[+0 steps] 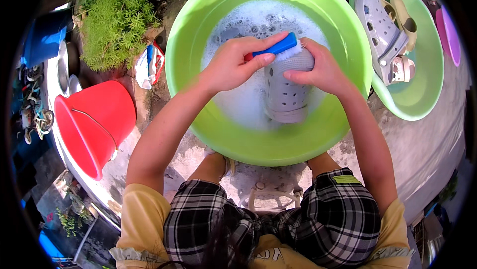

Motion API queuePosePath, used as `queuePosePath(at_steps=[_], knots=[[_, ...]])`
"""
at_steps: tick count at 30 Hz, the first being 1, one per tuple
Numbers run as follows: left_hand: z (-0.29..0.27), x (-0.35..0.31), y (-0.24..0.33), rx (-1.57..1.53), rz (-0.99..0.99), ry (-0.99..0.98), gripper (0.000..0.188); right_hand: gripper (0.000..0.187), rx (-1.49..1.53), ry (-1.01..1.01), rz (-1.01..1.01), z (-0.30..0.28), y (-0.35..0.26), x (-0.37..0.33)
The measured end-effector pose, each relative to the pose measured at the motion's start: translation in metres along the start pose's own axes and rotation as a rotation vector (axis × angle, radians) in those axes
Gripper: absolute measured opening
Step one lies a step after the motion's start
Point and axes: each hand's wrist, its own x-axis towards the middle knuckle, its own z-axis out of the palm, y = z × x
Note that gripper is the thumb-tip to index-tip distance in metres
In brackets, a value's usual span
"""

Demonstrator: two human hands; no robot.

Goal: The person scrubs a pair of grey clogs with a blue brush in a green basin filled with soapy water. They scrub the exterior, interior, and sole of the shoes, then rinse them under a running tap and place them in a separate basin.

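Note:
A grey clog (pixel 287 87) with round holes is held over soapy water (pixel 233 95) in a large green basin (pixel 268 146). My right hand (pixel 320 68) grips it near its upper end, thumb across the top side. In my left hand (pixel 238 63) is a blue scrubbing brush (pixel 276 48), pinched between thumb and fingers. Its pale bristles press against the upper end of the clog. Foam hides the bottom of the basin.
At the right, a lighter green basin (pixel 415 107) holds another grey clog (pixel 372 25), tan shoes (pixel 405 20) and a small pink shoe (pixel 401 69). A red bucket (pixel 97 122) lies tilted at the left, near a plastic packet (pixel 149 65) and a leafy plant (pixel 112 25).

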Motion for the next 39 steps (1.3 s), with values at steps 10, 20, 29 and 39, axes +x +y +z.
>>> queuePosePath(at_steps=[10, 20, 29, 39], knots=[[-0.009, 0.004, 0.018, 0.075, 0.035, -0.113, 0.043, 0.057, 0.042, -0.131, -0.010, 0.012, -0.012, 0.006], [-0.013, 0.000, 0.015, 0.201, 0.094, -0.062, 0.043, 0.060, 0.137, -0.108, 0.009, 0.010, -0.018, 0.010], [-0.005, -0.042, -0.013, 0.212, -0.157, -0.174, 0.043, 0.054, 0.007, 0.005, 0.042, -0.008, -0.003, 0.008], [0.005, -0.029, -0.100, 0.775, -0.608, 0.189, 0.044, 0.063, -0.003, 0.048, 0.060, -0.001, -0.007, 0.005]])
